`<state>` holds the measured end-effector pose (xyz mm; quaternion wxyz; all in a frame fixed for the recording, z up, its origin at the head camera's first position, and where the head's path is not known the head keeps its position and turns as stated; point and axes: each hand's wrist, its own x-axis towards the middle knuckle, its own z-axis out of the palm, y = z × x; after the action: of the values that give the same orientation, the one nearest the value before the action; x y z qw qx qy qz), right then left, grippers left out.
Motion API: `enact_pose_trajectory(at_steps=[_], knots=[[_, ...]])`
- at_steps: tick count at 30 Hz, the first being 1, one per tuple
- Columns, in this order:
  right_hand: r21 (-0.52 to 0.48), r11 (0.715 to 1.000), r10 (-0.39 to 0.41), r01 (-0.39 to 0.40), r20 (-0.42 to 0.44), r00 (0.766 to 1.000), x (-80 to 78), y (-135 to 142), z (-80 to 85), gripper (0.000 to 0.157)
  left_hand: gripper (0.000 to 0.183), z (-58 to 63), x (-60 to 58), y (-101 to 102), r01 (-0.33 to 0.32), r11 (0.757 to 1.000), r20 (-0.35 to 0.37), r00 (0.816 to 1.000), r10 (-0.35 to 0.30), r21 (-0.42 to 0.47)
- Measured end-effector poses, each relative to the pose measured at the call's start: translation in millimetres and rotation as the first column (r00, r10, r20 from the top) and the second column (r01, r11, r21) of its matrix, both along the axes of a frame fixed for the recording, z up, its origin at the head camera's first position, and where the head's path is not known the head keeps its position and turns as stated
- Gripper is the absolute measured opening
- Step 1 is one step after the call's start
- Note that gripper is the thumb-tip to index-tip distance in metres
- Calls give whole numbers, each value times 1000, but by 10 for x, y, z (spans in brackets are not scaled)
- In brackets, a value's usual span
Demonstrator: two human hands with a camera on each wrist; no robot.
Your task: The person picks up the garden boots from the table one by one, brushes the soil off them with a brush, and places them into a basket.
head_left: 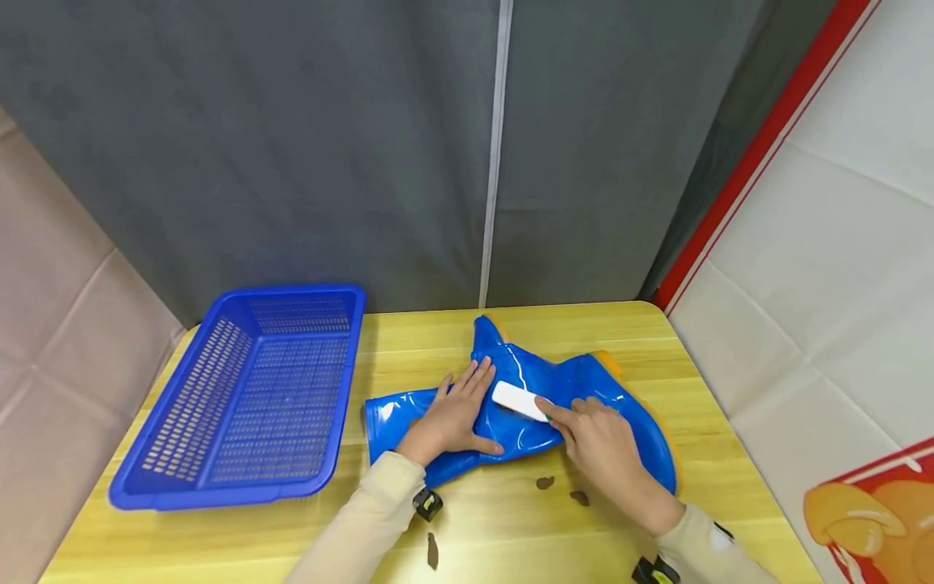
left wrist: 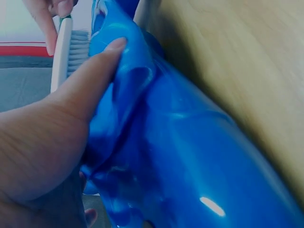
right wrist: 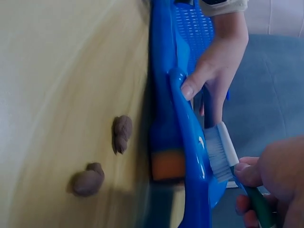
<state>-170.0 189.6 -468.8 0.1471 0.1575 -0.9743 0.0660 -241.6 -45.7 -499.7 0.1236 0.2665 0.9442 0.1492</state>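
Observation:
A glossy blue rain boot [head_left: 525, 365] with an orange sole edge lies on its side on the wooden table. My left hand [head_left: 458, 415] presses down on it with spread fingers, its thumb [left wrist: 95, 78] lying along a fold in the blue material. In my right hand [head_left: 601, 442] is a scrub brush [head_left: 520, 401] with a white head and a green handle [right wrist: 259, 206], the index finger stretched along its back. The brush's pale bristles [right wrist: 217, 154] face the boot and meet its surface near my left fingers.
On the left of the table stands a blue plastic basket [head_left: 341, 405] with slotted walls. Brown lumps [head_left: 545, 483] lie in front of the boot, and a longer brown piece [head_left: 433, 551] lies nearer me. A grey curtain [head_left: 328, 162] hangs behind the table.

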Motion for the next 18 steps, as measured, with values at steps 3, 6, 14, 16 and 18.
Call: enact_pose_trajectory(at_steps=[3,6,14,16,18], knots=[[-15,1000,21,-22,-33,999,-58,17,18,36,125,18,10,-7,1,1000,-3,1000,-1,8],[-28,999,30,-31,-43,999,-77,41,25,36,124,35,29,-11,1,1000,-10,1000,-1,13],[-34,999,-6,6,20,1000,13,96,-12,41,125,34,24,1,-10,1000,-45,999,9,-25],[-36,999,-6,6,10,1000,41,105,-27,42,125,41,25,2,-11,999,-46,999,10,-32],[-35,999,-3,3,-8,1000,65,117,-40,42,126,47,27,4,-10,999,-43,999,8,-36]])
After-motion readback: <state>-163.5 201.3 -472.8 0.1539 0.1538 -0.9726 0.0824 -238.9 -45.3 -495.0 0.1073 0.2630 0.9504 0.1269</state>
